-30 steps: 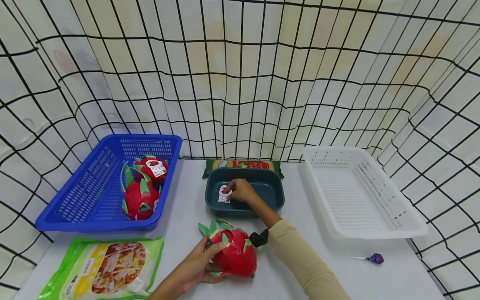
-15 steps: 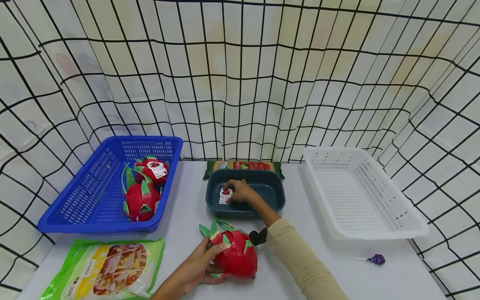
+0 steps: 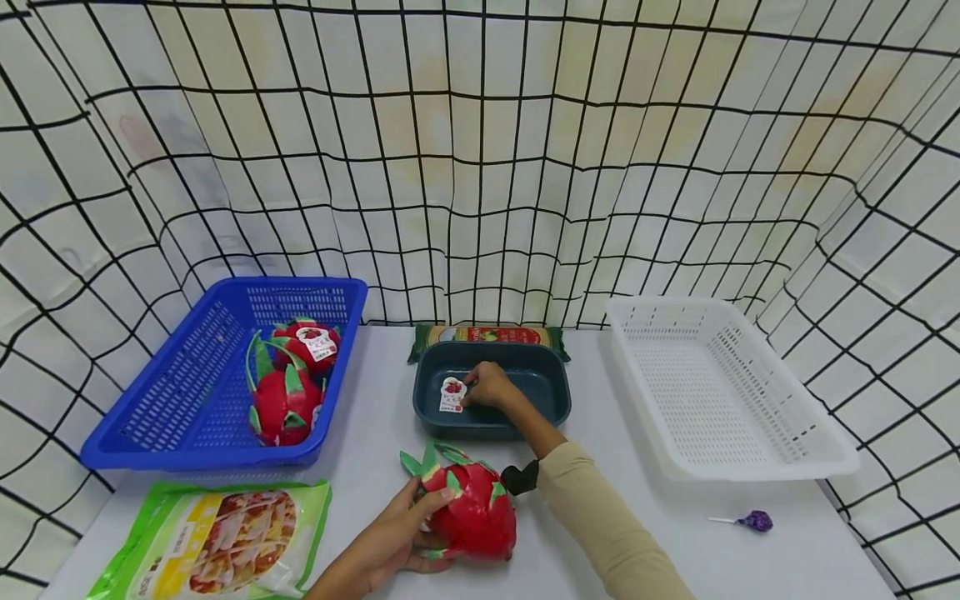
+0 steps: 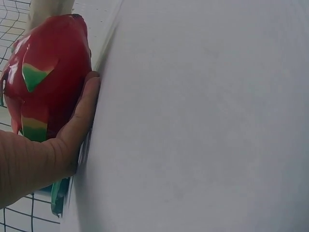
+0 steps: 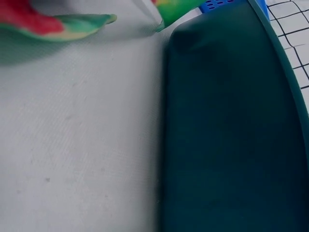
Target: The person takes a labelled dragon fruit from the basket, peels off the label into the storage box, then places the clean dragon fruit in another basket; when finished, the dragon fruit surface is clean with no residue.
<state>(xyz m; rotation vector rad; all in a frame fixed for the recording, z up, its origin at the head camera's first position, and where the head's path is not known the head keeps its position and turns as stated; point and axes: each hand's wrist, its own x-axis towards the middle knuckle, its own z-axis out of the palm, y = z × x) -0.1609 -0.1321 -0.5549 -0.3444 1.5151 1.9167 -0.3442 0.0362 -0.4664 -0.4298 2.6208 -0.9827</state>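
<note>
My left hand (image 3: 397,531) holds a red fruit (image 3: 480,512) in front of the tub (image 3: 543,387), thumb laid along it and fingers (image 3: 429,564) underneath, spread as wide as its round body. My right hand (image 3: 491,387) is inside the tub, fingers bent close together at the right edge of a sticker (image 3: 452,397); I cannot tell whether they have hold of that edge. My right forearm (image 3: 531,425) crosses the tub's near rim. Left of the tub sits a blue basket (image 3: 187,417) with two more fruits (image 3: 285,400); nearer than the tub on that side lies a bag (image 3: 225,542). A pack (image 3: 487,335) lies just behind the tub. To its right stand a white basket (image 3: 720,400) and, nearer me, a lollipop (image 3: 756,522). The fruit is glossy with pointed green flaps, the tub smooth and round-cornered, both baskets perforated, the bench (image 3: 720,567) white and finely woven.
</note>
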